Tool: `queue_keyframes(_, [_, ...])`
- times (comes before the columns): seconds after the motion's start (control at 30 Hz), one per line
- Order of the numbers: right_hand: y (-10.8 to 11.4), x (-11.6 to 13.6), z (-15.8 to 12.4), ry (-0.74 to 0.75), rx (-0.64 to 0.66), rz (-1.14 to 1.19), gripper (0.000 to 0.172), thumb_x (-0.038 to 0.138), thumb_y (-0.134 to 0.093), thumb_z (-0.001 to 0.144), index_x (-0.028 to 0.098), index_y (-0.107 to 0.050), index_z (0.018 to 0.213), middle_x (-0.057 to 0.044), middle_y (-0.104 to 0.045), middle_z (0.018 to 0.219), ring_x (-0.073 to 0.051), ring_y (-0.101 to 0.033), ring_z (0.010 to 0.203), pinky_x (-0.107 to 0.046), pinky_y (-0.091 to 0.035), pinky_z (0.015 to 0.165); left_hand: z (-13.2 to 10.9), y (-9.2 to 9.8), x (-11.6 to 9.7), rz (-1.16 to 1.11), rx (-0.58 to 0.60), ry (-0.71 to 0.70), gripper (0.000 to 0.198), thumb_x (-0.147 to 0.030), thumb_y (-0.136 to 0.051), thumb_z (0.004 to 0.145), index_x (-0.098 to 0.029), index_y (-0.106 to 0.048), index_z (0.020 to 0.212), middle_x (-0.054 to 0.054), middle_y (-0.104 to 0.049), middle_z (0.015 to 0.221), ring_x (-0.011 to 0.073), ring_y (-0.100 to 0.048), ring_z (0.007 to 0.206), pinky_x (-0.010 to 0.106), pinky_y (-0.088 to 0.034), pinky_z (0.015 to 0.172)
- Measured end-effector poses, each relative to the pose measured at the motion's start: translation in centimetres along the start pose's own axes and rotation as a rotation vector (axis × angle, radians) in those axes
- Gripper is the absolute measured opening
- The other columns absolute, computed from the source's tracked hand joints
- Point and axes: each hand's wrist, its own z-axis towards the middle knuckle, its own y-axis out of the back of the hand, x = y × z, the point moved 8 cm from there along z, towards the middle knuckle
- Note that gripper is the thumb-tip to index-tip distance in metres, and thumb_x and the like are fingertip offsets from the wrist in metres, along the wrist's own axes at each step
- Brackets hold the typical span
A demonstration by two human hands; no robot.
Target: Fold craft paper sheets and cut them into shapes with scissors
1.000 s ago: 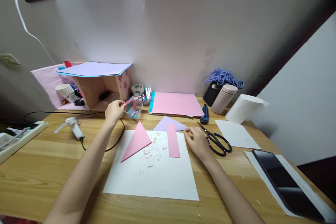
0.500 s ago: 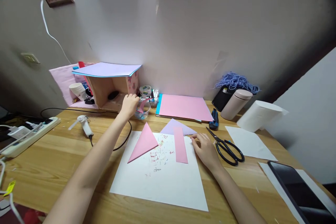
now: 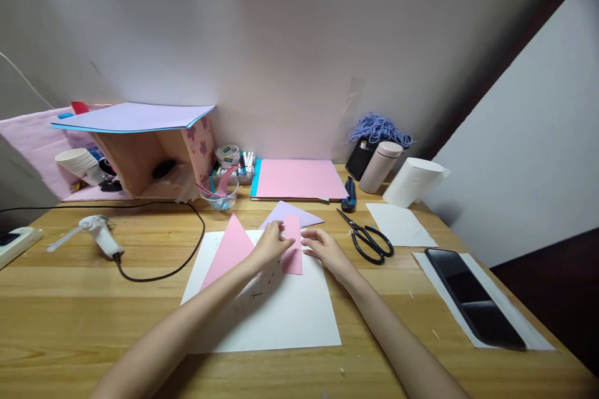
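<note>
A pink paper strip (image 3: 293, 248) lies on a white sheet (image 3: 281, 318) in the middle of the wooden table. My left hand (image 3: 270, 244) rests at the strip's left edge, fingers pinched on it. At the strip's right edge is my right hand (image 3: 325, 248), fingers curled and touching the paper. A pink paper triangle (image 3: 228, 248) lies just left of my left hand. A lilac paper piece (image 3: 286, 212) pokes out behind the strip. In the small glass bowl (image 3: 219, 190) at the back sit curled pink strips.
Black scissors (image 3: 369, 240) lie right of my right hand. A dark phone (image 3: 472, 296) rests on paper at the right. A glue gun (image 3: 100, 234) with a black cord lies left. Pink card sheets (image 3: 299, 179), a wooden box (image 3: 140, 159), paper cups, a flask and a paper roll line the back.
My left hand let go of the curled pink strip at the glass bowl and came back to the flat pink strip. My right hand shifted left to the strip's other edge.
</note>
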Motion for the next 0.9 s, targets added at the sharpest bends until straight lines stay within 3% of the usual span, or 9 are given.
queue_keyframes(0.1, [0.2,-0.2,0.2,0.002,-0.007,0.020,0.024,0.023,-0.065,0.065,0.016,-0.057,0.086,-0.007,-0.059,0.096,-0.016,-0.060,0.087,-0.029,-0.052,0.074,0.5,-0.8,0.1,-0.038,0.021,0.040,0.051,-0.022,-0.058,0.070,-0.007,-0.044,0.117,0.013,-0.060,0.102,0.0158,-0.061,0.071,0.027,-0.046,0.065])
queue_keyframes(0.2, [0.6,-0.4,0.5,0.029,-0.034,0.044,0.029,0.023,-0.068,0.061,0.015,-0.055,0.086,-0.006,-0.060,0.095,-0.014,-0.062,0.079,-0.027,-0.052,0.070,0.8,-1.1,-0.5,-0.024,0.036,-0.008,0.030,-0.021,-0.056,0.070,-0.012,-0.055,0.099,0.006,-0.064,0.083,0.0169,-0.060,0.072,0.027,-0.044,0.065])
queue_keyframes(0.3, [0.9,-0.3,0.8,0.057,-0.052,0.053,0.036,0.026,-0.072,0.059,0.015,-0.054,0.088,-0.004,-0.062,0.087,-0.010,-0.060,0.060,-0.023,-0.050,0.055,0.7,-1.0,-1.7,-0.026,0.042,-0.097,0.015,-0.025,-0.053,0.073,-0.016,-0.059,0.083,0.004,-0.064,0.085,0.0167,-0.058,0.077,0.026,-0.043,0.068])
queue_keyframes(0.47, [0.6,0.5,0.5,0.068,0.032,0.071,0.027,0.031,-0.075,0.058,0.012,-0.060,0.071,0.001,-0.060,0.056,-0.007,-0.054,0.047,-0.017,-0.045,0.046,-0.5,0.7,-2.6,-0.046,0.046,-0.242,0.020,-0.030,-0.051,0.077,-0.017,-0.058,0.090,0.005,-0.063,0.093,0.0169,-0.058,0.080,0.027,-0.045,0.069])
queue_keyframes(0.53, [1.6,0.6,0.5,0.048,-0.052,0.173,0.026,0.028,-0.077,0.055,0.012,-0.060,0.066,0.001,-0.060,0.053,-0.007,-0.056,0.047,-0.016,-0.048,0.048,-1.2,2.8,-1.7,0.050,-0.050,-0.254,0.023,-0.032,-0.049,0.079,-0.018,-0.055,0.096,0.006,-0.060,0.099,0.0181,-0.057,0.084,0.029,-0.045,0.072])
queue_keyframes(0.6, [2.7,0.4,0.7,0.026,-0.135,0.302,0.025,0.026,-0.078,0.055,0.013,-0.060,0.066,0.001,-0.061,0.055,-0.007,-0.058,0.050,-0.015,-0.051,0.051,-2.2,6.0,-0.5,0.277,-0.246,-0.252,0.025,-0.032,-0.047,0.080,-0.018,-0.053,0.101,0.008,-0.057,0.104,0.0222,-0.054,0.094,0.034,-0.044,0.078])
queue_keyframes(0.7, [4.0,0.1,1.3,0.032,-0.207,0.409,0.021,0.023,-0.077,0.058,0.014,-0.060,0.067,0.001,-0.063,0.061,-0.007,-0.062,0.057,-0.013,-0.054,0.059,-3.6,10.2,2.5,0.533,-0.460,-0.096,0.039,-0.037,-0.051,0.078,-0.012,-0.049,0.108,0.014,-0.053,0.104,0.0294,-0.050,0.101,0.040,-0.041,0.083])
queue_keyframes(0.8, [4.5,-0.4,1.8,0.038,-0.242,0.437,0.020,0.021,-0.076,0.061,0.015,-0.058,0.065,-0.001,-0.065,0.067,-0.009,-0.065,0.063,-0.013,-0.055,0.065,-3.9,11.6,5.8,0.517,-0.395,0.025,0.055,-0.047,-0.056,0.073,-0.011,-0.046,0.113,0.014,-0.054,0.103,0.0299,-0.051,0.100,0.040,-0.041,0.082])
queue_keyframes(0.9, [4.2,-0.8,2.0,0.033,-0.253,0.436,0.021,0.021,-0.076,0.061,0.014,-0.057,0.065,-0.003,-0.067,0.067,-0.011,-0.066,0.064,-0.015,-0.057,0.063,-3.9,11.3,7.8,0.349,-0.305,0.058,0.061,-0.049,-0.058,0.069,-0.012,-0.043,0.115,0.011,-0.056,0.101,0.0244,-0.056,0.090,0.035,-0.043,0.077])
